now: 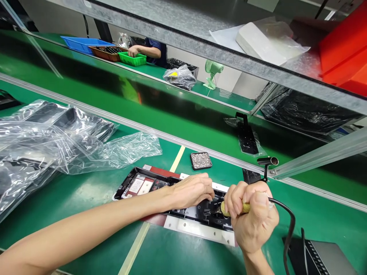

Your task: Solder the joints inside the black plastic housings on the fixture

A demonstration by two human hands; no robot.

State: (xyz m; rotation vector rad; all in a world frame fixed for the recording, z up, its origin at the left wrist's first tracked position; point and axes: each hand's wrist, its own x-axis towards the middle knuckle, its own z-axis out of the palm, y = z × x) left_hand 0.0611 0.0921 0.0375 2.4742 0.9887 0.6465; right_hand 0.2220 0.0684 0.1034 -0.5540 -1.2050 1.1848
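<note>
Clenching a yellow-handled tool (pixel 224 210) trailing a thick black cable (pixel 291 221), my right grip (pixel 254 217) aims its tip down into a long black plastic housing (pixel 200 214). The housing lies on a flat red-and-white fixture (pixel 197 231) on the green tabletop (pixel 94 252), seen by me from a distance. My left grip (pixel 192 191) curls low over the housing's interior; I cannot tell whether it pinches anything. With my left fingers near the tip, a slip under uneven pressure could jab them or scratch the housing. A tug on the cable could twist the tool off line. Beyond, a small black square tray (pixel 202 167) of silvery pieces sits uncovered, liable to spill if my left grip swings forward.
</note>
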